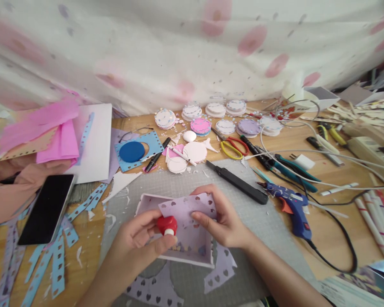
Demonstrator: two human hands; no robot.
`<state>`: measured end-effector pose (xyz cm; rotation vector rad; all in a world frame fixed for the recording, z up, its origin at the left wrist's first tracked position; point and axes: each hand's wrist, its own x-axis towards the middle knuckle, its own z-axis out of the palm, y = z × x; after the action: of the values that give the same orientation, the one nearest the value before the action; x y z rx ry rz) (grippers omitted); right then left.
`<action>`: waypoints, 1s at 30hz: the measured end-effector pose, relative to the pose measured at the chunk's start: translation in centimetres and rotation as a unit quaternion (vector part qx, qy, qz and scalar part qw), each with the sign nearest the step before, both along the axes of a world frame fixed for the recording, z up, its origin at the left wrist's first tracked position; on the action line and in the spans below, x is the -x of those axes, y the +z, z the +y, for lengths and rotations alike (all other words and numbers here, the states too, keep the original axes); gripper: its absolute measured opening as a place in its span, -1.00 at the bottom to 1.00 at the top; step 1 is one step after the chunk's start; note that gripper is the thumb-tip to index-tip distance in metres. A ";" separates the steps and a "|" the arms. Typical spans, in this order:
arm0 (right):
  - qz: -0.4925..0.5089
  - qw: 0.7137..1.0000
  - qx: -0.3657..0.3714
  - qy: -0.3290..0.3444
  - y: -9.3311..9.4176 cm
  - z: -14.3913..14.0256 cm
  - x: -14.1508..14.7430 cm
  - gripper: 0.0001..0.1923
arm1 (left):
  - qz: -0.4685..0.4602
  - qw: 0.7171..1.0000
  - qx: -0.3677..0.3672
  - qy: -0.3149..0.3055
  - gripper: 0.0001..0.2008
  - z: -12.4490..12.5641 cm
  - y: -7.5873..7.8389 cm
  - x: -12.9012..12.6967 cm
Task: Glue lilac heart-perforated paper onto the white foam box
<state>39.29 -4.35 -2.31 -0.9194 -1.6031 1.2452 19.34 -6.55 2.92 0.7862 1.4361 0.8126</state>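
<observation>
1. My left hand (141, 241): thumb and fingers pinched round a small red punch (167, 225), its white underside facing me, set against the lower edge of the lilac paper.
2. My right hand (224, 221): fingers pressed flat together on the right side of the lilac paper sheet (187, 209), thumb behind its upper edge, holding it steady over the box.
3. Lilac paper sheet: a row of heart-shaped holes already runs along its top edge; the middle and lower parts look unpunched. I judge the punching begun and not finished.
4. Shallow white box (192, 251): lies on the grey cutting mat (179, 179), directly beneath the sheet and both hands. Small coloured punched-out bits lie scattered in its bottom, just below the punch.
5. Lilac offcuts (222, 268) with heart holes: lie on the mat in front of the box, near my wrists.
6. Blue punched strips (57, 260): spread on the table to my left, beside a black phone (46, 209).
7. Black craft knife (238, 182): on the mat's far right corner, apart from my right hand.
8. Blue glue gun (292, 204): right of the mat, cord trailing.
9. Yellow-and-red scissors (232, 147): beyond the mat.
10. Stacked decorated round discs (200, 125): a row along the far table edge, apparently completed pieces.
</observation>
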 end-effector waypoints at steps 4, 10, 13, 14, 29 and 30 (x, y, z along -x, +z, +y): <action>0.006 1.000 0.014 0.003 -0.1 -0.2 0.0 -0.73 | 0.007 0.998 -0.037 -0.043 -0.67 0.0 -0.5 0.2; 0.047 0.998 0.042 0.024 0.3 0.2 -0.5 -0.65 | 0.043 0.984 -0.113 -0.134 -0.70 0.3 -1.0 0.7; 0.132 0.990 0.031 0.040 1.2 1.0 -0.9 -0.40 | 0.090 0.971 -0.157 -0.155 -0.72 -0.2 -1.0 0.9; 0.156 0.986 0.036 0.054 1.5 1.1 -0.9 -0.30 | 0.116 0.964 -0.178 -0.162 -0.74 -0.4 -1.1 0.9; 0.054 0.972 0.221 0.065 4.1 -1.9 2.3 -0.41 | 0.192 0.891 -0.361 -0.197 -0.76 -2.2 -1.4 0.1; 0.070 0.968 0.231 0.066 3.9 -2.0 2.3 -0.41 | 0.188 0.896 -0.352 -0.194 -0.79 -2.3 -1.4 0.1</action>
<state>37.01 -6.37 1.63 -0.9886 -1.3004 1.7831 19.28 -8.86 1.52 1.8062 1.2328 0.9002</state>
